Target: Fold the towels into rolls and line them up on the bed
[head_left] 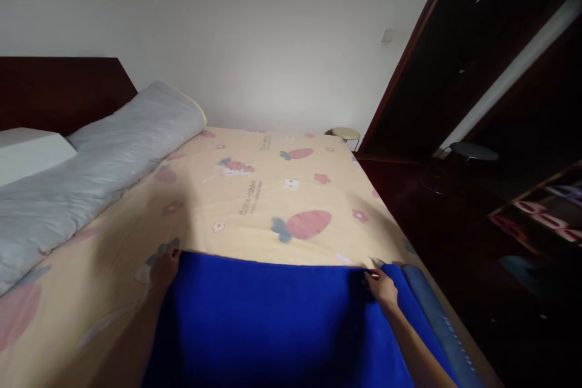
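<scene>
A bright blue cloth (268, 321) lies spread over the near part of the bed. Its far left corner is pinched between the fingers of my left hand (164, 268). My right hand (382, 291) grips the far edge of the same cloth towards its right end, and the edge runs nearly straight between both hands. Just beyond my right fingers shows a small pale pointed thing (377, 262), too small to name. To the right of that hand lie more blue fabric (411, 309) and a grey-blue roll or fold of cloth (439, 321) with light lettering.
The bed's cream sheet (300, 188) has carrot and flower prints. A long grey pillow (113, 157) and a white box-like thing (31, 154) are by the dark headboard (63, 88). Round stools (345, 133) and a shoe rack (545, 218) stand off the bed.
</scene>
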Demonstrator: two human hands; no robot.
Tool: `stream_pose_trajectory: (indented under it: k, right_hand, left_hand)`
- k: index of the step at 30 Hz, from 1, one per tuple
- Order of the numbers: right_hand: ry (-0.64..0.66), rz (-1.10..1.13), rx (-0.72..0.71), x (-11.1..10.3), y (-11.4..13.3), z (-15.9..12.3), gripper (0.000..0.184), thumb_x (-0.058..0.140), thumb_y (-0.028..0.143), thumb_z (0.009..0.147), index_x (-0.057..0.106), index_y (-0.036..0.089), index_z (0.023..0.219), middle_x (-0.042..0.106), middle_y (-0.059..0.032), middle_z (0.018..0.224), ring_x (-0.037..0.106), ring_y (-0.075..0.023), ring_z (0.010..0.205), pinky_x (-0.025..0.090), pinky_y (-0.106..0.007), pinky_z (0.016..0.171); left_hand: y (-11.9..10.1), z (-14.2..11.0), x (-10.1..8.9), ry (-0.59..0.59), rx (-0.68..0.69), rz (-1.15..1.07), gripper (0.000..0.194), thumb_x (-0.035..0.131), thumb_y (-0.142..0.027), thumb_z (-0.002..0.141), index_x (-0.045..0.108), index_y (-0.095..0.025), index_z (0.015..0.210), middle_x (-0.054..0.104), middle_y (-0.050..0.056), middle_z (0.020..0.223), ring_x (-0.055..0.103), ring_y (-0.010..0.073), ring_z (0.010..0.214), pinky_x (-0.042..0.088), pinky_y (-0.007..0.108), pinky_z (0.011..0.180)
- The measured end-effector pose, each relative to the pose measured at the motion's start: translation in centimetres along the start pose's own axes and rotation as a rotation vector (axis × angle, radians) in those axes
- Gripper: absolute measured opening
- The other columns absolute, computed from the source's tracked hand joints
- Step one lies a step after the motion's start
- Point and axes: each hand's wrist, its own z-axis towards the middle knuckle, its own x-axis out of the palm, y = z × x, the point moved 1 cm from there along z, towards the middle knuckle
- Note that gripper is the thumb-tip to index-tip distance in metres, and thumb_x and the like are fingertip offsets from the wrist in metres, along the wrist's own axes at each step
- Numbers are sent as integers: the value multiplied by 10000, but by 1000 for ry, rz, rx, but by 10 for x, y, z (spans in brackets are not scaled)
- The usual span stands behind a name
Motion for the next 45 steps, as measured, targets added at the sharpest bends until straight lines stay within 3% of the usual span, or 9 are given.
stream_pose_trajectory:
  k: [7,11,15,18,24,28,33,40,45]
  right_hand:
    - [-132,-36,-420,49,-17,-85,579,367,434,882,470,81,1329,548,-201,1382,506,-278,1294,385,-430,1099]
    - [43,-148,-858,125,29,-149,468,322,375,960,487,235,1375,477,-91,1483,432,-242,1372,381,-458,1109]
    - [169,-285,-1000,180,82,-175,499,306,354,983,353,260,1470,381,-71,1537,329,-220,1431,340,-452,1138]
    - [148,-374,-987,167,71,-148,519,355,437,970,370,266,1460,365,-81,1538,328,-238,1432,315,-483,1147]
    - [-71,-548,-652,58,-33,-55,600,309,499,951,348,210,1475,316,-97,1566,259,-244,1459,251,-510,1175]
    - [-48,-573,-618,26,-52,-39,620,290,477,935,371,166,1465,336,-101,1555,262,-237,1454,243,-457,1187]
    - [-153,-522,-621,49,-20,-70,591,201,302,926,367,136,1469,320,-152,1548,229,-302,1453,176,-562,1189]
    - [39,-383,-987,162,35,-200,543,324,353,961,250,341,1498,331,-1,1542,348,-210,1409,386,-428,1127]
    - [-46,-370,-916,125,-21,-202,565,425,470,932,294,368,1472,395,-22,1508,431,-268,1358,443,-496,1073]
  left_hand:
    - [-30,-60,28,-176,-109,-62,569,268,-339,943,369,-33,1412,587,254,1318,538,351,1246,443,510,991]
    - [-114,-133,57,-65,435,-179,547,276,-307,957,306,-187,1490,424,120,1527,345,254,1429,323,442,1142]
    - [-178,-181,87,81,766,-170,567,246,-279,971,146,-243,1528,333,75,1574,286,201,1457,293,435,1169]
    - [-159,-172,93,117,756,-106,553,277,-354,974,181,-293,1515,343,59,1567,326,216,1440,291,474,1169]
    - [-31,-91,64,-16,253,120,583,274,-425,955,237,-250,1510,317,107,1579,318,284,1441,254,578,1152]
    - [3,-65,44,-46,181,183,595,289,-443,953,270,-216,1503,370,118,1556,354,272,1419,209,543,1178]
    - [-39,-92,29,-75,200,154,578,251,-386,961,205,-238,1518,334,110,1571,285,258,1456,164,592,1179]
    - [-136,-224,78,82,676,-116,589,272,-331,957,32,-354,1494,304,-4,1571,324,200,1438,317,469,1170]
    - [-38,-229,75,31,427,40,593,321,-435,919,146,-387,1483,345,-5,1551,331,253,1428,333,549,1146]
